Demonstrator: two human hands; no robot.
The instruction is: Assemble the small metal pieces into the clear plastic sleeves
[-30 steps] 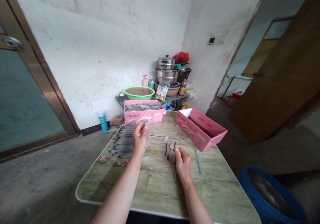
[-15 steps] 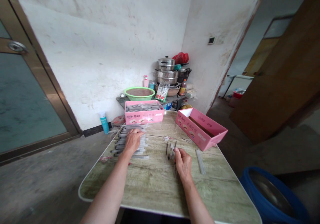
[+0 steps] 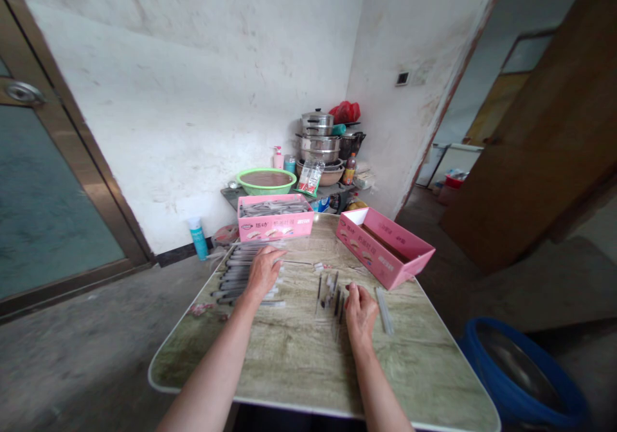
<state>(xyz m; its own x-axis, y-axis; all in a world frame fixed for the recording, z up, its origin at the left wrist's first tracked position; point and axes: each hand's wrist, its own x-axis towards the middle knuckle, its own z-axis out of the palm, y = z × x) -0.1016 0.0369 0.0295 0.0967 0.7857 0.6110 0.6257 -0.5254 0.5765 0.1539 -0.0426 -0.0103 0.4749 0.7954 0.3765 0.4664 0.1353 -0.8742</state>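
Several slim, pen-like sticks in dark and clear tones [image 3: 236,271] lie side by side in a row at the table's left. My left hand [image 3: 263,271] lies over the right part of this row, fingers stretched to the right. Near the table's middle is a small group of dark and clear sticks [image 3: 336,300]. Just right of it, my right hand [image 3: 361,310] has its fingers curled in towards the thumb; what they hold, if anything, is too small to make out. A few clear strips [image 3: 384,311] lie to the right of that hand.
Behind the row stands a pink box [image 3: 276,227] full of similar sticks. Another pink box [image 3: 380,252] sits angled at the back right, its brown inside showing. A green basin [image 3: 267,189] and stacked pots [image 3: 318,143] are beyond. A blue tub [image 3: 525,374] stands at right.
My right hand has shifted slightly right, away from the dark sticks in the middle, which now show more fully. My left hand has moved a little to the right over the row.
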